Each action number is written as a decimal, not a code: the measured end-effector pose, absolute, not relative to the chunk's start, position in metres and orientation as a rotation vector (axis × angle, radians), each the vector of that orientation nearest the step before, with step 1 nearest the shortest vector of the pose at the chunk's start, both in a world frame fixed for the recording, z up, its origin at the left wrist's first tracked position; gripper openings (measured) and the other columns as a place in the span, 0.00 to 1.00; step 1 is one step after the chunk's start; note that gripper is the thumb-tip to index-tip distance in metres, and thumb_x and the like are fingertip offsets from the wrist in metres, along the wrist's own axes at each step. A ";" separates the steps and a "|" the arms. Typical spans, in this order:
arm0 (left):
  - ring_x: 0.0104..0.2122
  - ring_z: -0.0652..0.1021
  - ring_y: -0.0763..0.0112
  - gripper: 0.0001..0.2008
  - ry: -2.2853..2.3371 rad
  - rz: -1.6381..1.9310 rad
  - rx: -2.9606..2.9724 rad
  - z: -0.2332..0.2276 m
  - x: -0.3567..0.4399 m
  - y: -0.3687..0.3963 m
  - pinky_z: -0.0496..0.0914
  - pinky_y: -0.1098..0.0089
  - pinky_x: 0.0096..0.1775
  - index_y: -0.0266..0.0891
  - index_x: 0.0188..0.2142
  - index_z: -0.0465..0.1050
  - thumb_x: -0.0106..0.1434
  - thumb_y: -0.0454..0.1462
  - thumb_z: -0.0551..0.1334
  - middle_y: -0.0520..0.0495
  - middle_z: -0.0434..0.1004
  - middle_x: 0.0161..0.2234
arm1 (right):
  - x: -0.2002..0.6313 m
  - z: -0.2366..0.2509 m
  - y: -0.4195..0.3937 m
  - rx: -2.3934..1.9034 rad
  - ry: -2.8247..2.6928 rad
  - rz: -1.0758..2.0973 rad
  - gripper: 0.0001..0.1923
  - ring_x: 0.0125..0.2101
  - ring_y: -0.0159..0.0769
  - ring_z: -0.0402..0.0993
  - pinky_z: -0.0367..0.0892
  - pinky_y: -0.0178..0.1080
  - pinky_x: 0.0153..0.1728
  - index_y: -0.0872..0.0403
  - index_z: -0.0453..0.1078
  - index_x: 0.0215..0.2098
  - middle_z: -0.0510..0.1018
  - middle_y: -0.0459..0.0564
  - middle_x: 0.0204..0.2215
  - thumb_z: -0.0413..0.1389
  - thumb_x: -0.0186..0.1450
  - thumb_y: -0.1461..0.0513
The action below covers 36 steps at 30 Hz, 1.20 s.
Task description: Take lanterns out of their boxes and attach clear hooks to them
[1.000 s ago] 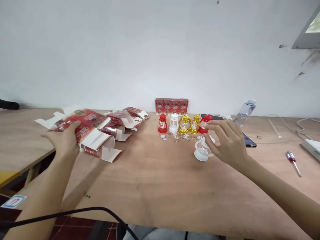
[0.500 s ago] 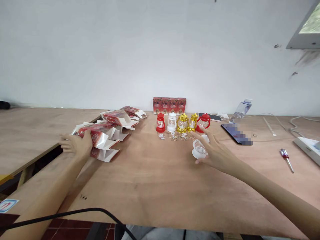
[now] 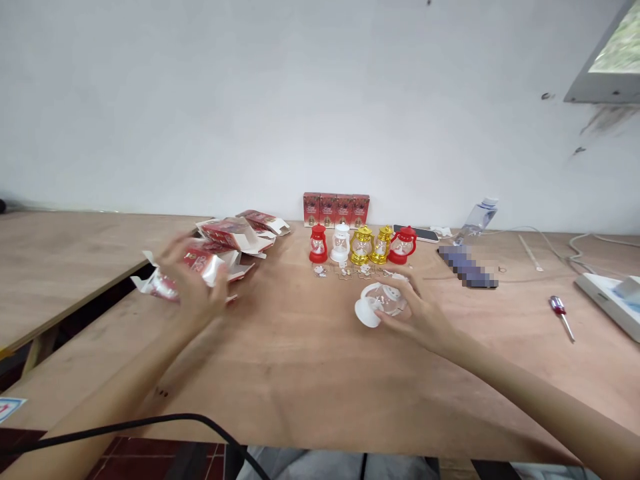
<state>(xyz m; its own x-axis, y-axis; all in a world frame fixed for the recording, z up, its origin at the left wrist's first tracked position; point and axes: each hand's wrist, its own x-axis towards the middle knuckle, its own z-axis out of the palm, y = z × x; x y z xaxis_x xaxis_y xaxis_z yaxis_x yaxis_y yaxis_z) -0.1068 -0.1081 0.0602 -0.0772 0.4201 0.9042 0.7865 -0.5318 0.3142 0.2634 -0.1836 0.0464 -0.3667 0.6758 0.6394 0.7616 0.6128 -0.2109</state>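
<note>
My right hand [image 3: 419, 312] grips a small white toy lantern [image 3: 380, 303] that lies on its side just above the wooden table [image 3: 320, 373]. My left hand [image 3: 193, 285] is blurred with motion and holds a flattened red and white carton [image 3: 163, 285], pulled off the pile of flat cartons [image 3: 235, 237]. Behind, a row of little lanterns stands upright: red [image 3: 317, 244], white [image 3: 341, 243], two gold [image 3: 361, 246] and red [image 3: 403, 245]. Small white bits [image 3: 345, 270] lie in front of the row.
Several closed red boxes [image 3: 336, 209] stand at the wall. A phone [image 3: 467, 268], a plastic bottle [image 3: 476, 217], a red-handled screwdriver [image 3: 561, 315], white cables and a white device [image 3: 607, 303] lie at the right. A black cable [image 3: 150, 427] crosses the near edge.
My right hand closed on the white lantern and drew it left and nearer. My left hand lifted one flat carton off the pile and brought it toward the middle.
</note>
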 end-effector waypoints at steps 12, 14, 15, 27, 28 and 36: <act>0.35 0.75 0.66 0.20 -1.451 -1.412 -3.433 0.020 0.014 -0.138 0.69 0.68 0.37 0.39 0.41 0.66 0.50 0.43 0.66 0.48 0.75 0.37 | 0.212 0.011 -0.168 -0.947 -1.900 0.127 0.29 0.59 0.46 0.55 0.67 0.50 0.49 0.46 0.50 0.58 0.54 0.59 0.57 0.56 0.62 0.58; 0.33 0.74 0.67 0.18 -1.581 -1.551 -3.289 0.018 0.014 -0.135 0.67 0.70 0.35 0.39 0.37 0.65 0.49 0.41 0.67 0.50 0.75 0.34 | 0.211 0.006 -0.165 -0.965 -1.830 0.120 0.29 0.59 0.45 0.53 0.67 0.49 0.50 0.47 0.49 0.58 0.54 0.59 0.57 0.55 0.62 0.58; 0.33 0.74 0.68 0.17 -1.624 -1.605 -3.204 0.017 0.013 -0.134 0.67 0.70 0.35 0.39 0.36 0.65 0.49 0.41 0.67 0.50 0.75 0.33 | 0.211 0.005 -0.164 -0.981 -1.793 0.091 0.28 0.59 0.45 0.54 0.66 0.50 0.50 0.48 0.50 0.57 0.55 0.59 0.56 0.56 0.62 0.58; 0.34 0.72 0.71 0.18 -1.828 -1.890 -3.053 0.011 0.014 -0.138 0.70 0.70 0.34 0.40 0.39 0.61 0.52 0.42 0.65 0.51 0.70 0.34 | 0.213 0.006 -0.164 -0.936 -1.922 0.048 0.06 0.34 0.36 0.67 0.65 0.40 0.36 0.52 0.63 0.31 0.70 0.49 0.28 0.47 0.65 0.64; 0.34 0.72 0.71 0.19 -1.870 -1.982 -3.058 0.011 0.015 -0.138 0.71 0.70 0.32 0.40 0.39 0.60 0.53 0.43 0.64 0.50 0.70 0.35 | 0.213 0.006 -0.163 -0.939 -1.920 0.070 0.06 0.33 0.36 0.67 0.64 0.39 0.36 0.52 0.62 0.30 0.70 0.49 0.28 0.46 0.65 0.64; 0.29 0.71 0.76 0.25 -2.146 -2.427 -2.859 0.016 0.017 -0.135 0.72 0.75 0.24 0.41 0.42 0.59 0.49 0.48 0.66 0.52 0.67 0.35 | 0.213 0.011 -0.165 -0.983 -1.879 0.283 0.08 0.28 0.31 0.65 0.63 0.35 0.32 0.52 0.59 0.29 0.68 0.46 0.26 0.45 0.66 0.61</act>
<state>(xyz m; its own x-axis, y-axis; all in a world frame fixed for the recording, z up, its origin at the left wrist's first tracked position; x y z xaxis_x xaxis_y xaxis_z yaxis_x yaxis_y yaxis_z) 0.0175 -0.1350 0.0161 0.2235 0.9732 0.0542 -0.0655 -0.0404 0.9970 0.2128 -0.1653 0.0115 -0.2135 0.7322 0.6467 0.5096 0.6483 -0.5657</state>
